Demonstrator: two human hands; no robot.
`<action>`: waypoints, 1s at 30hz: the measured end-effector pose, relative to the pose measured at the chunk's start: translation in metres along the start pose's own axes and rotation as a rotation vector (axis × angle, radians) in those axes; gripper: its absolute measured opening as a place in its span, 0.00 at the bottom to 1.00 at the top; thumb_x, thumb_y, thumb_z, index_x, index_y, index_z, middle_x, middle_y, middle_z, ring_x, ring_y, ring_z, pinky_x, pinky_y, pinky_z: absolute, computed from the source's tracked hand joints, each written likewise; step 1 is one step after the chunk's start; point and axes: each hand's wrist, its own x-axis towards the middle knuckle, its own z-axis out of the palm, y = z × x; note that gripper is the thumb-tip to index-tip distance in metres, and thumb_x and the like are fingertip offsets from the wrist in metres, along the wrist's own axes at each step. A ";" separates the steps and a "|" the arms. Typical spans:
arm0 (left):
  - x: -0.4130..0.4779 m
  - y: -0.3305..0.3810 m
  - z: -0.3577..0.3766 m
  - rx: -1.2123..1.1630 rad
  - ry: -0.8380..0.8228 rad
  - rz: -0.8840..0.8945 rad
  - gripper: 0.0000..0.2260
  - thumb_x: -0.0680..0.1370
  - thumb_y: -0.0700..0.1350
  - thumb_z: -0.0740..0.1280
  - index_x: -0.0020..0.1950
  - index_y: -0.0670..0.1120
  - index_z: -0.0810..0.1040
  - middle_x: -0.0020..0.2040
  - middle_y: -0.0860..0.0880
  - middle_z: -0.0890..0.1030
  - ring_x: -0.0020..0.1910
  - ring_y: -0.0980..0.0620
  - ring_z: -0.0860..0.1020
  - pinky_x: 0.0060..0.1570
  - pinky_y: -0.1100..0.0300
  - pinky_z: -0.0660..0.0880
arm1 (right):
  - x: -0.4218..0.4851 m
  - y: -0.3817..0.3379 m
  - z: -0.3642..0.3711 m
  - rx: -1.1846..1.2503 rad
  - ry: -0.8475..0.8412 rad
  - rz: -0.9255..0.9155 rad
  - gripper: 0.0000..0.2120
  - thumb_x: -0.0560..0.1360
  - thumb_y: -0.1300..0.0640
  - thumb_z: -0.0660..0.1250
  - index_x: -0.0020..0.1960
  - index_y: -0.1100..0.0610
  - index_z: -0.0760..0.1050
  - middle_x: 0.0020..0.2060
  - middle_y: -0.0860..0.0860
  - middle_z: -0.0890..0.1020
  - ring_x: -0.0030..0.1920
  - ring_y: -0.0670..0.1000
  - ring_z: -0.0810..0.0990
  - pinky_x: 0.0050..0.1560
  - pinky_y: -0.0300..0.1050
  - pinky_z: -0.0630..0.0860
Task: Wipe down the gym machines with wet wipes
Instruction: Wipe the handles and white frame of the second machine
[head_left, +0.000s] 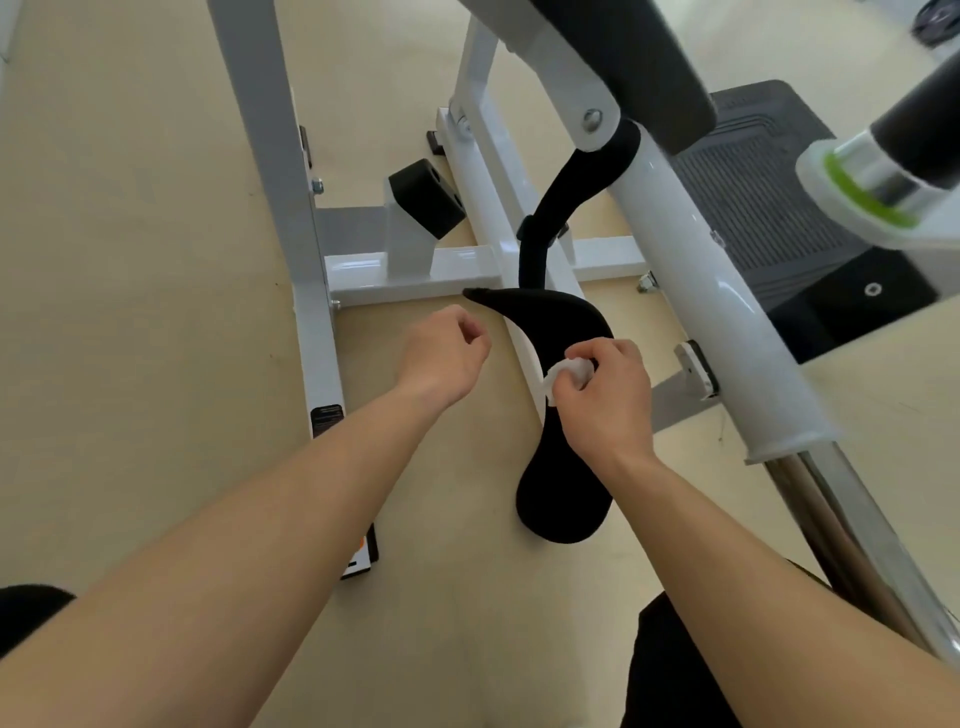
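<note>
A white gym machine frame (691, 270) fills the view, with a curved black padded lever (558, 327) hanging off a black arm in the middle. My right hand (605, 395) pinches a crumpled white wet wipe (569, 375) against the lever's middle part. The lever's rounded lower end (563, 506) shows below that hand. My left hand (447, 356) hovers just left of the lever with its fingers curled and nothing in it, not touching the lever.
A black rubber stopper (426, 197) sits on the white base bars (415, 267). A dark ribbed foot plate (769, 208) lies at the right. A chrome rod (831, 519) leaves the white tube at lower right. A black padded roller (654, 57) hangs at top. The floor is beige.
</note>
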 end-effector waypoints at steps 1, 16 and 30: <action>0.003 0.003 0.002 -0.001 0.025 0.005 0.06 0.79 0.48 0.68 0.56 0.52 0.77 0.47 0.56 0.79 0.47 0.55 0.78 0.45 0.60 0.75 | 0.001 0.001 -0.003 -0.021 0.018 -0.019 0.10 0.78 0.60 0.65 0.59 0.54 0.77 0.65 0.47 0.70 0.53 0.44 0.74 0.55 0.38 0.72; 0.019 0.032 -0.038 0.308 0.151 0.291 0.07 0.82 0.50 0.65 0.57 0.54 0.80 0.51 0.52 0.76 0.48 0.51 0.75 0.44 0.57 0.72 | 0.040 -0.027 -0.012 -0.119 -0.122 -0.219 0.13 0.80 0.60 0.63 0.61 0.54 0.81 0.66 0.49 0.74 0.64 0.51 0.74 0.61 0.38 0.68; -0.008 0.005 -0.109 0.085 0.255 0.150 0.14 0.81 0.49 0.67 0.66 0.51 0.73 0.49 0.54 0.79 0.49 0.53 0.77 0.49 0.57 0.73 | 0.028 -0.094 0.009 -0.208 -0.182 -0.465 0.13 0.81 0.61 0.63 0.59 0.53 0.83 0.55 0.50 0.79 0.54 0.51 0.77 0.53 0.39 0.71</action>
